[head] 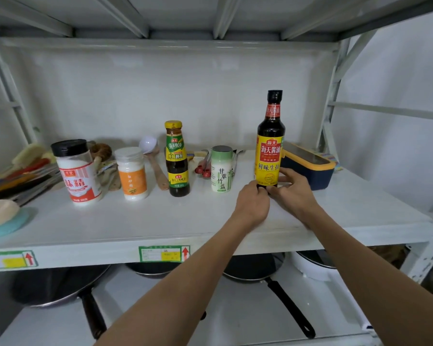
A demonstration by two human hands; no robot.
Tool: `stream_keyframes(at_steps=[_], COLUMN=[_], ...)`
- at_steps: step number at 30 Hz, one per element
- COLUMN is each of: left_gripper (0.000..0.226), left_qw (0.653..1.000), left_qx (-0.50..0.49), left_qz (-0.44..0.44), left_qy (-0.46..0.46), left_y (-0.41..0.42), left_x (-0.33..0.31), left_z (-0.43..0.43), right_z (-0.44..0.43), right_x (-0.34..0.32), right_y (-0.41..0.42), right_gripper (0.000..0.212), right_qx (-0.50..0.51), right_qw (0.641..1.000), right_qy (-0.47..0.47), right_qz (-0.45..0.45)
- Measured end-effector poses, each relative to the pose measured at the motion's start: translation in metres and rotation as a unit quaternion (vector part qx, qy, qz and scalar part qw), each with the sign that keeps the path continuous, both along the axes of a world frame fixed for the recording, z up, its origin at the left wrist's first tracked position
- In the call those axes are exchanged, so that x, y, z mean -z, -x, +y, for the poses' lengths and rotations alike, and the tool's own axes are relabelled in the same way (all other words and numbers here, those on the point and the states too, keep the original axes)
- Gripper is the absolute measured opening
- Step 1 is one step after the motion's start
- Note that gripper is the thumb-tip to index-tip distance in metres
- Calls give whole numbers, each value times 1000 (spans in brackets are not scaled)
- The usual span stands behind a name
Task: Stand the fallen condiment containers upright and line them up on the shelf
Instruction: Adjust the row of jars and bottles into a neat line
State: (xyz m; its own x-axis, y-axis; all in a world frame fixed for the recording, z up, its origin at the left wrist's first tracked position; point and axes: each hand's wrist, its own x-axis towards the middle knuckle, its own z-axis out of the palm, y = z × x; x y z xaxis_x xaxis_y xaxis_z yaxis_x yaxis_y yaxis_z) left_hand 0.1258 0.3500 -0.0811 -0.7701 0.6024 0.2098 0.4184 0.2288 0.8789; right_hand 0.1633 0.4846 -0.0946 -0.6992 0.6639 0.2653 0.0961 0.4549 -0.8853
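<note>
Gleaming white metal shelf [160, 221] carries five upright containers [177, 159].

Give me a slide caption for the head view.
Both hands steady the upright soy sauce bottle at the row's right end.

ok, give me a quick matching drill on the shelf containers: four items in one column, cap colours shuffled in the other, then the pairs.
Items:
1. MSG shaker
2. sugar jar
3. oyster sauce bottle
4. bamboo salt shaker

Cap colours:
A. yellow
B. grey-green
C. black
D. white

Pairs: 1-C, 2-D, 3-A, 4-B

All four stand upright in a row on the shelf. The soy sauce bottle, at the right end, is held at its base by both hands: left hand, right hand.
</note>
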Motion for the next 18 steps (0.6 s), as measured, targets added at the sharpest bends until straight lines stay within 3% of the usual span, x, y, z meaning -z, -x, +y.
stream_keyframes(at_steps=[5, 11, 18], left_gripper=[34, 38, 41], left_qw=[1000, 999, 999], left_qx=[3, 25, 23], left_qz=[-2, 28, 37], left_qy=[-6, 22, 29], left_y=[-1, -1, -2], left_x=[0, 1, 0], left_z=[0, -1, -3], right_z=[-3, -1, -2], right_x=[-1, -1, -1], right_y=[-1, 1, 4], right_gripper=[65, 50, 49], right_qx=[11, 17, 31], right_qw=[999, 998, 996], right_qy=[-25, -38, -59], right_qz=[-24, -37, -66])
